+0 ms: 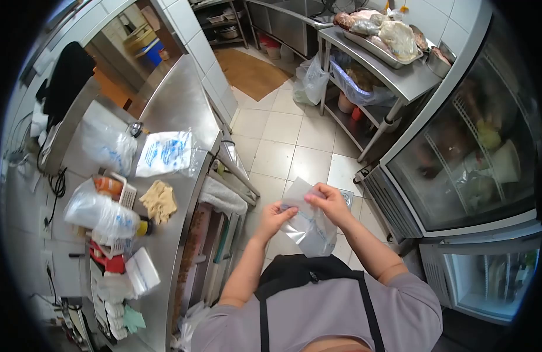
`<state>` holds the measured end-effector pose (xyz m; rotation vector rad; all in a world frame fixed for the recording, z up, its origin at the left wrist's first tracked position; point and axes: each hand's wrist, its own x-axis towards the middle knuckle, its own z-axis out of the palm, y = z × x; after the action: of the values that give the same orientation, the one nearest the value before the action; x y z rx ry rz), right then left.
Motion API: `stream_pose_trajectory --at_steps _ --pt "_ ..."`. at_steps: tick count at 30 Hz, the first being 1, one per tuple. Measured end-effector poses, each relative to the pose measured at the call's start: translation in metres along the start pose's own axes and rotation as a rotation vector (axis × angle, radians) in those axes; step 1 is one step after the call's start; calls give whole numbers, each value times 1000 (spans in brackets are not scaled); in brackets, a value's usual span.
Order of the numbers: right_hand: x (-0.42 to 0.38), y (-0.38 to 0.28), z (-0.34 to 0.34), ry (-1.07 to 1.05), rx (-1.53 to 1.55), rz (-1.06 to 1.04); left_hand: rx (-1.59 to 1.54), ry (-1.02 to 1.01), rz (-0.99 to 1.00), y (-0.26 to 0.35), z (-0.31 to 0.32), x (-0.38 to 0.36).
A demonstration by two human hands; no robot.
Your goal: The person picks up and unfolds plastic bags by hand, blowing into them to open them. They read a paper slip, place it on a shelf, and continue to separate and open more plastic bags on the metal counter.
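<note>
A clear plastic bag [315,234] hangs in front of my body, over the tiled floor. My left hand [277,218] pinches its edge on the left side, thumb lying over the plastic. On the other side my right hand [329,202] grips the upper part of the bag, fingers curled and thumb pressed in. The bag's upper corner sticks up between the two hands, and its lower end droops toward the black apron [309,271]. Faint blue print shows on the plastic.
On the steel counter [186,105] at left lie bag packs [164,154], a crumpled beige glove [158,201] and a white basket [128,193]. A glass-door fridge [470,135] stands at right. Behind it, a steel table [365,50] bears a tray [394,57] of wrapped meat. A brown mat [247,73] covers floor ahead.
</note>
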<state>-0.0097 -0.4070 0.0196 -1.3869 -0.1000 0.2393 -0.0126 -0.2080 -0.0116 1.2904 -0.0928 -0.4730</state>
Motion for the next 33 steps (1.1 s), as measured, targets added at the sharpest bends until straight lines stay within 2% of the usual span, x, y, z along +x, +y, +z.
stream_pose_trajectory --at_steps 3,5,7,9,11,13,14,15,16,17,21,22,24,26,29,31,33 --pt "-11 -35 9 -27 -126 -58 111 29 35 26 0 -35" --pt "-11 -48 22 -62 -228 -123 330 113 64 44 3 -53" --pt "-10 -56 37 -121 -417 -182 600 415 437 82 31 -70" --pt "-9 -70 61 -168 -435 -294 616 537 581 97 35 -75" --pt "-2 -63 79 -257 -415 -301 610 630 597 106 31 -81" --pt "3 -80 106 -260 -102 -176 621 714 643 113 23 -93" --pt "10 -81 111 -387 -80 -130 558 728 590 117 20 -100" --pt "14 -82 121 -414 -80 -128 490 740 534 120 18 -107" --pt "18 -82 131 -436 -98 -227 345 723 576 124 15 -112" --pt "22 -85 143 -454 -112 -328 349 746 578 127 6 -119" --pt "44 -99 192 -629 13 -177 448 787 604 140 -34 -145" --pt "50 -101 206 -641 -117 -255 454 797 559 142 -43 -153" --pt "69 -93 232 -706 -130 -270 455 829 517 144 -65 -163" --pt "79 -91 262 -746 -111 -304 521 849 655 146 -89 -169" --pt "91 -91 299 -755 -32 -264 673 939 636 159 -118 -186" --pt "98 -87 321 -769 5 -245 632 989 666 165 -130 -193" --pt "110 -79 338 -782 -102 -330 599 1027 697 172 -144 -196"
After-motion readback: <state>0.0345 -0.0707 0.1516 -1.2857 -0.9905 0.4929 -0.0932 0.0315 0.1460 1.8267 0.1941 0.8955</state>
